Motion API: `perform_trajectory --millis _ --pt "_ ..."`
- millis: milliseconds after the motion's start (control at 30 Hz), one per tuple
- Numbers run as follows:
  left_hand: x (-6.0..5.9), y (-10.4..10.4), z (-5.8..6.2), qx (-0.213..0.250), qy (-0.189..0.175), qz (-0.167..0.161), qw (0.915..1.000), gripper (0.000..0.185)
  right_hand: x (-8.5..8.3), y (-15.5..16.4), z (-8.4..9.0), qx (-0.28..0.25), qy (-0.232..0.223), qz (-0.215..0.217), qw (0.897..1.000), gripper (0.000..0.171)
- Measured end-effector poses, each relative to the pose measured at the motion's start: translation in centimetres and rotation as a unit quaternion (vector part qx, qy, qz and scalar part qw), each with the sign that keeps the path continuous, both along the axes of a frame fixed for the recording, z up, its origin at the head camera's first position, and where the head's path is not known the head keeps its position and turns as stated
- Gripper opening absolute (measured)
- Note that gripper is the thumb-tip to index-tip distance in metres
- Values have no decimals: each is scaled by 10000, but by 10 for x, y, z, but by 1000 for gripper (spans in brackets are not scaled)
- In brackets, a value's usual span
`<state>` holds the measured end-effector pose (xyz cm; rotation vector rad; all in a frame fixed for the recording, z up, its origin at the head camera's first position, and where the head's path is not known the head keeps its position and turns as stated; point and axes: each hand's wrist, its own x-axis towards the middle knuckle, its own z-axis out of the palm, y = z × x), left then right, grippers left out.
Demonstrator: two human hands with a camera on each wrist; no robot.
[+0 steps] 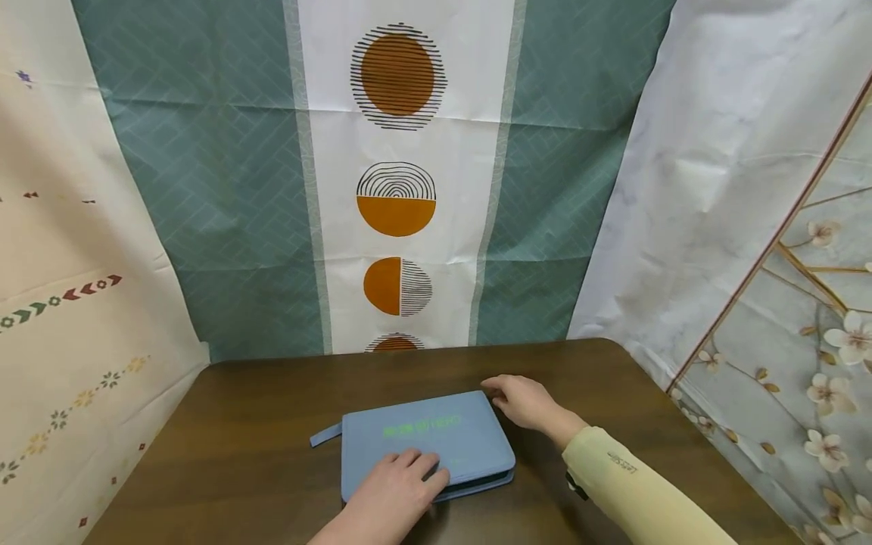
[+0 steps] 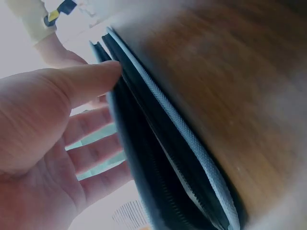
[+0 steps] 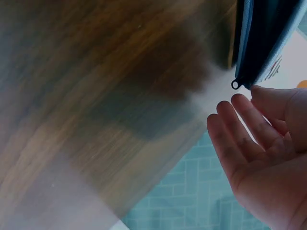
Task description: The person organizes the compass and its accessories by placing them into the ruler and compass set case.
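Note:
A blue zip case [image 1: 409, 435] with green lettering lies on the table, its zipped edge parted along the front and right sides. My left hand [image 1: 395, 492] grips the front edge of its cover, the fingers on top. In the left wrist view, the thumb [image 2: 91, 81] reaches the dark gap between the two zip edges. Over by the far right corner is my right hand [image 1: 524, 405], fingers loosely bent. The right wrist view shows its thumb tip right at the case's corner, beside a small zip pull [image 3: 235, 84] that hangs free.
The dark wooden table [image 1: 272, 386] carries the case near its middle. A blue strap [image 1: 325, 435] sticks out from the case's left side. Patterned cloths, including a green and white one [image 1: 232, 189], hang behind and beside the table.

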<state>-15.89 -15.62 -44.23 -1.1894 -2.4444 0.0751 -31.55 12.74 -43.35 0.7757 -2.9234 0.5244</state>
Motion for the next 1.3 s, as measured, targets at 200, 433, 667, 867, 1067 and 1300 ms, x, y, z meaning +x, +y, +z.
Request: perform_trajectory --millis 200,433,667,867,1067,1300 --pt "-6 7 8 -234 17 313 9992 25 -14 -3 7 166 -33 59 9998 35" --pt "-14 14 17 -383 189 561 9975 33 -29 -3 11 239 -38 107 9996 34" --pt "-15 15 19 -277 65 713 9970 38 -36 -8 16 300 -9 225 9993 31" --pt "-11 17 18 -230 -132 928 9953 46 -36 -11 20 203 -317 189 9991 33" --pt "-5 17 11 -340 16 946 9949 47 -34 -11 12 321 -406 101 9986 30" --pt "4 19 3 -383 28 970 9945 42 -30 -9 -1 531 -222 -41 9983 18"
